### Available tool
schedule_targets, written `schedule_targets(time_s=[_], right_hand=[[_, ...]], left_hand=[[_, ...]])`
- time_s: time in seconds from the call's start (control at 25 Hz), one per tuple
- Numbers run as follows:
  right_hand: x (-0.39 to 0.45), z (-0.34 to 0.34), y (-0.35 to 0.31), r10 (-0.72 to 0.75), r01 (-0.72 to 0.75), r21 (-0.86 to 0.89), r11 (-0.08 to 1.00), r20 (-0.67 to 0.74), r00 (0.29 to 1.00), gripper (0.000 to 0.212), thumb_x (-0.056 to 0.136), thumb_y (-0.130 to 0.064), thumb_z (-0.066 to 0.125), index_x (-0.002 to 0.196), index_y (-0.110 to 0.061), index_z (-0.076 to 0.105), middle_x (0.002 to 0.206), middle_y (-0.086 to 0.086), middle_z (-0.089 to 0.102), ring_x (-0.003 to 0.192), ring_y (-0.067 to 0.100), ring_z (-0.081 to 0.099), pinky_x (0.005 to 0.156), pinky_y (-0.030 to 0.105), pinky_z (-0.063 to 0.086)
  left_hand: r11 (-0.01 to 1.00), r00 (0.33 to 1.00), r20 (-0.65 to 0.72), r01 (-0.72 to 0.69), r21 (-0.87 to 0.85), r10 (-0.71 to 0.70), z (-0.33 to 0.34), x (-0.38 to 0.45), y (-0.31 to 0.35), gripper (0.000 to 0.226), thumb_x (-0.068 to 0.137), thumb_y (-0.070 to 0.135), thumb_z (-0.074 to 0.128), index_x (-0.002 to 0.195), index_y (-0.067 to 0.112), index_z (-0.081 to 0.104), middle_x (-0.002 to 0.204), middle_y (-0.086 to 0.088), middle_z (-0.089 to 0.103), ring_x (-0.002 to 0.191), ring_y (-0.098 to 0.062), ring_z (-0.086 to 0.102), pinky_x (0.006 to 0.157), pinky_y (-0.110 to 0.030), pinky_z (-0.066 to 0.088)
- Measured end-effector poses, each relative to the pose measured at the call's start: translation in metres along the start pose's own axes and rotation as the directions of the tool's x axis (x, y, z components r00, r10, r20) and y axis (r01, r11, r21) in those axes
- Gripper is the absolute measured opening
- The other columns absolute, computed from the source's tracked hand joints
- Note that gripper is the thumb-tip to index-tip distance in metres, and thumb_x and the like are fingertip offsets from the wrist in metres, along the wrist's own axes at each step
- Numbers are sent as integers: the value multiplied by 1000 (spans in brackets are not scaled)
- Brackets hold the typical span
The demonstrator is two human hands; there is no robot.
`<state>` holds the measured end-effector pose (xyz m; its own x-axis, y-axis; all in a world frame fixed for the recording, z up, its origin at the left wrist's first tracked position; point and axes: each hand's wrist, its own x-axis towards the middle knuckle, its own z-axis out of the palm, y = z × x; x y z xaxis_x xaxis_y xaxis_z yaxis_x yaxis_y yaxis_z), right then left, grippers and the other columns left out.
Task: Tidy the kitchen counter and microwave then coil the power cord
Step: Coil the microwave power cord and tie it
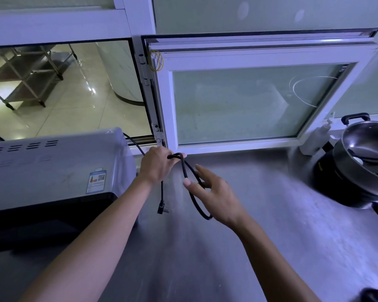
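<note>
Your left hand point(156, 165) is just beside the microwave point(50, 171), off its right rear corner, fingers curled round the black power cord point(187, 171) where it doubles over into a bend. From that grip one strand runs back behind the microwave's top corner, another drops straight down to the plug point(162, 208), which hangs free beside the microwave's right side above the desk point(271, 225), and a third sweeps down and away from the microwave in a loop. Your right hand point(214, 192) sits on the far side of that loop from the microwave, fingers straight and relaxed, thumb and forefinger spread with the cord passing between them; whether the fingers actually touch it you cannot tell. Well apart from the microwave, at the desk's opposite end, a steel pot point(367, 153) stands with a white bottle point(314, 138) beside it against the window frame point(238, 147).
</note>
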<state>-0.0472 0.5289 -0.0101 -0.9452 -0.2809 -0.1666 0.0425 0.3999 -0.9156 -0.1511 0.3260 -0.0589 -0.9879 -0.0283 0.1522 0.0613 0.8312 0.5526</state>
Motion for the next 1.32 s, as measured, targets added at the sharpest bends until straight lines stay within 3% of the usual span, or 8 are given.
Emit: schedule_targets(time_s=[0.16, 0.32, 0.44, 0.56, 0.72, 0.88, 1.0, 1.32], right_hand=[[11, 6, 2, 91, -92, -63, 994, -21, 996, 48, 79, -48, 75, 118, -26, 62, 100, 0, 71, 85, 12, 67, 68, 22, 47], [17, 8, 9, 68, -66, 38, 997, -53, 996, 12, 83, -19, 74, 94, -21, 71, 90, 5, 69, 72, 16, 62, 73, 42, 54], [20, 12, 14, 19, -5, 76, 997, -178, 984, 19, 82, -8, 69, 88, -26, 72, 83, 4, 69, 72, 19, 60, 74, 42, 55], [21, 13, 16, -56, 75, 68, 995, -252, 966, 30, 83, -9, 64, 90, -38, 68, 81, 2, 67, 68, 15, 57, 63, 31, 48], [24, 4, 16, -111, 152, 86, 985, -362, 925, 45, 85, -8, 66, 91, -53, 67, 89, -6, 71, 85, 16, 67, 76, 30, 53], [32, -6, 17, -102, 191, 165, 968, -437, 894, 33, 88, -5, 66, 103, -34, 73, 88, -13, 73, 82, 5, 66, 72, 17, 48], [37, -4, 16, -76, 218, 240, 946, -488, 869, 37, 89, -5, 66, 100, -39, 71, 94, -16, 74, 91, 3, 68, 77, 14, 49], [59, 14, 26, -57, 253, 321, 913, -512, 857, 26, 88, -10, 70, 100, -32, 75, 94, -14, 76, 92, 5, 70, 78, 14, 51]], left_hand=[[998, 1000, -2, -22, 53, 22, -2, -3, 4, 69, 84, 69, 58, 49, 14, 33, 47, -3, 34, 46, -21, 30, 47, -32, 23], [1000, 1000, 15, -5, 12, 5, 1, -2, -3, 67, 81, 71, 59, 58, 8, 58, 52, -9, 48, 50, -24, 36, 47, -32, 26], [1000, 1000, 9, 23, -14, -23, 4, -3, -7, 53, 82, 64, 66, 72, 13, 72, 56, -7, 55, 52, -24, 39, 48, -32, 29], [993, 1000, -2, -3, -122, 3, 4, -4, -7, 49, 83, 58, 65, 67, 11, 65, 52, -5, 47, 50, -17, 32, 49, -32, 27], [995, 998, 15, -63, -77, 65, 0, -8, -15, 49, 89, 59, 60, 71, 14, 58, 58, -1, 56, 56, -18, 51, 55, -35, 38], [986, 986, -2, -166, 34, 166, 3, -11, -22, 39, 104, 37, 42, 79, 11, 55, 65, -5, 57, 66, -28, 55, 67, -46, 44], [983, 984, -5, -180, -28, 180, 5, -11, -26, 40, 106, 37, 36, 79, 13, 51, 66, -3, 52, 67, -26, 50, 69, -46, 43], [947, 997, -25, 61, -316, -73, 7, -21, -32, 28, 105, 36, 42, 90, 27, 64, 88, 14, 70, 84, 1, 63, 66, -25, 45]])
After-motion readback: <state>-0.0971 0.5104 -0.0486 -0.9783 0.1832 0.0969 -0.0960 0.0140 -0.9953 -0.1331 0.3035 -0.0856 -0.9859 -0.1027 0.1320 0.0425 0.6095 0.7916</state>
